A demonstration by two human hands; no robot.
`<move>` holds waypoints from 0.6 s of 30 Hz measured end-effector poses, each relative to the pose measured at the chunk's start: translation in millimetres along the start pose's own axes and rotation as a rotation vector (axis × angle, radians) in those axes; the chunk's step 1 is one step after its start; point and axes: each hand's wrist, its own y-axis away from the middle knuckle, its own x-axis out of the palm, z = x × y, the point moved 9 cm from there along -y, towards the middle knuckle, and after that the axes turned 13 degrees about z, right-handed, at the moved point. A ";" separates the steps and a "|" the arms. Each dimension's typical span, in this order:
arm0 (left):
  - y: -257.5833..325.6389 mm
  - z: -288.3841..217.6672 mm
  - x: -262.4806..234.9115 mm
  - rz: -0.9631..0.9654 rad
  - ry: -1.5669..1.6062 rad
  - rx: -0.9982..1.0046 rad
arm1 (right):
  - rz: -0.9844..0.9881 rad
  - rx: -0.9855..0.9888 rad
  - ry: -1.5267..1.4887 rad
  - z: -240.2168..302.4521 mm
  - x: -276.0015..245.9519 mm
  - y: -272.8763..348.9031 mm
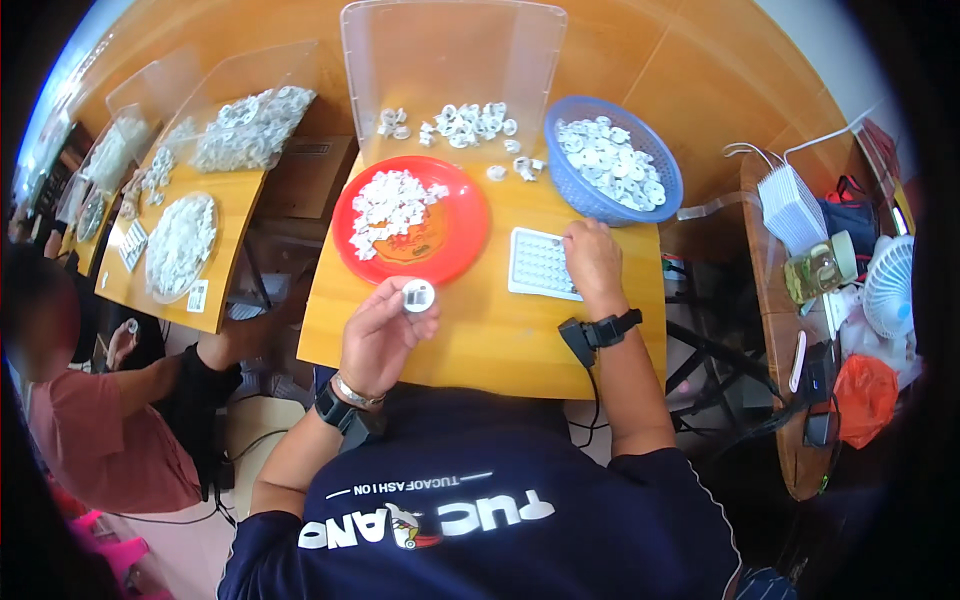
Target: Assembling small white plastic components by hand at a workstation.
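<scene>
Left hand [383, 332] raised above near edge of orange wooden surface [480, 340], fingers pinching small round white plastic cap [418, 295], flat face up. White rectangular grid tray [543, 263] right of cap, nearer right hand [592, 258]. Right hand palm down, fingertips curled onto tray's right edge, holding nothing discernible. Red round plate [455, 235] of white pieces left of tray, blue basket [660, 185] behind.

The orange wooden bench [480, 340] carries a red plate [455, 235] of white pieces at ten o'clock, a blue basket [580, 195] at one o'clock, a white grid tray [538, 265] at centre-right, and a clear bin [450, 60] at twelve o'clock.
</scene>
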 end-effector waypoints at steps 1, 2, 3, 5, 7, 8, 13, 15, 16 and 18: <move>-0.3 -0.3 0.8 0.019 -0.004 -0.002 | 0.005 0.008 0.010 -1.0 0.4 -0.4; -0.3 -0.6 2.3 0.039 -0.008 -0.005 | 0.009 -0.005 0.006 0.2 0.5 0.0; 0.4 -2.0 2.5 0.027 -0.025 0.000 | 0.007 -0.020 -0.006 2.0 -0.6 1.3; 0.2 -4.7 6.1 -0.003 -0.062 0.018 | 0.006 -0.042 -0.018 4.5 -1.1 2.3; 0.9 -8.8 6.4 -0.030 -0.099 0.035 | -0.010 -0.079 -0.059 8.1 -1.8 2.3; 1.0 -11.2 7.4 -0.024 -0.148 0.039 | -0.008 -0.086 -0.060 9.3 -2.1 2.8; 0.8 -19.3 14.5 -0.006 -0.272 0.082 | -0.018 -0.119 -0.072 12.9 -5.1 3.2; 1.3 -20.3 14.3 -0.032 -0.299 0.068 | -0.036 -0.116 -0.115 8.0 -4.8 3.6; 1.4 -19.2 14.1 -0.026 -0.295 0.067 | -0.055 -0.117 -0.158 3.8 -7.1 4.2; 3.7 -18.1 9.2 -0.047 -0.295 0.064 | -0.032 -0.071 -0.342 -8.5 -6.5 4.9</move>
